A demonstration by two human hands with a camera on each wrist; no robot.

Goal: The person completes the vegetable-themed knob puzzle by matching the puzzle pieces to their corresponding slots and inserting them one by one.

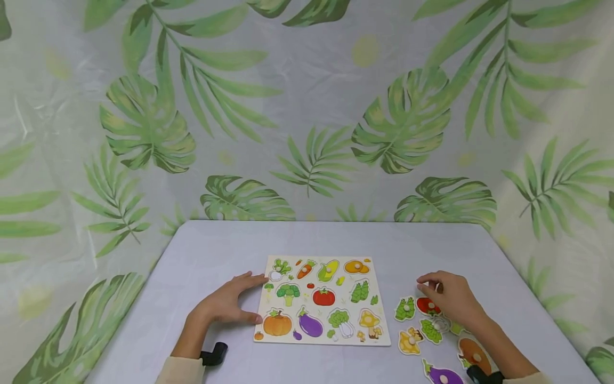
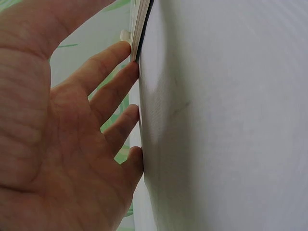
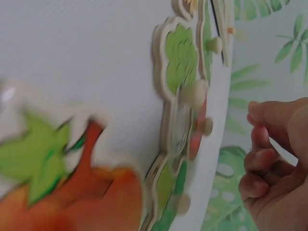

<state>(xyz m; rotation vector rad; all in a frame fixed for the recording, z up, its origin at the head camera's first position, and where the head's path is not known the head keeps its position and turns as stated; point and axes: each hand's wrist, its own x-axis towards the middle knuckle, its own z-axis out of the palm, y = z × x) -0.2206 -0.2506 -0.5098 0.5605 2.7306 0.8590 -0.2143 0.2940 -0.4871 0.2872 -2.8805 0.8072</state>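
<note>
A vegetable puzzle board (image 1: 307, 337) lies flat on the table. My left hand (image 1: 227, 300) rests at its left edge, thumb and fingers spread and fairly straight; in the left wrist view the fingertips reach the board's edge. Knobbed pieces such as the carrot (image 1: 304, 273) and corn (image 1: 326, 273) sit in its top row. Over on the right, my right hand (image 1: 451, 294) hovers above loose knobbed pieces, its fingers loosely curled and nothing showing between them. Closest below it are the tomato piece (image 1: 424, 305) and the asparagus piece (image 1: 404, 312).
Around the right forearm lie a leafy bok choy piece (image 1: 429, 337), a mushroom piece (image 1: 405, 346), an eggplant piece (image 1: 434, 376) and a pumpkin piece (image 1: 470, 346), partly covered by the arm. A leaf-print curtain (image 1: 316, 106) hangs behind the white table (image 1: 230, 240).
</note>
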